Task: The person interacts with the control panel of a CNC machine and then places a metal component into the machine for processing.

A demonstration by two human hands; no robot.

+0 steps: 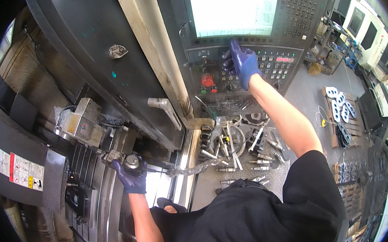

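My left hand, in a dark blue-purple glove, grips a black handwheel pendant with a round metal dial, beside the machine table. A cable trails rightward from near it. My right hand, gloved alike, is raised to the control panel. One finger stretches up to the row of keys under the lit screen, with the other fingers bent; nothing shows in that hand. Whether the fingertip presses a key cannot be made out. A red emergency stop button sits below and left of this hand.
A dark machine door with a metal handle stands left of the panel. A boxy metal fixture is inside. Tool holders and wrenches lie on a metal surface below the panel. A pallet bears metal parts at right.
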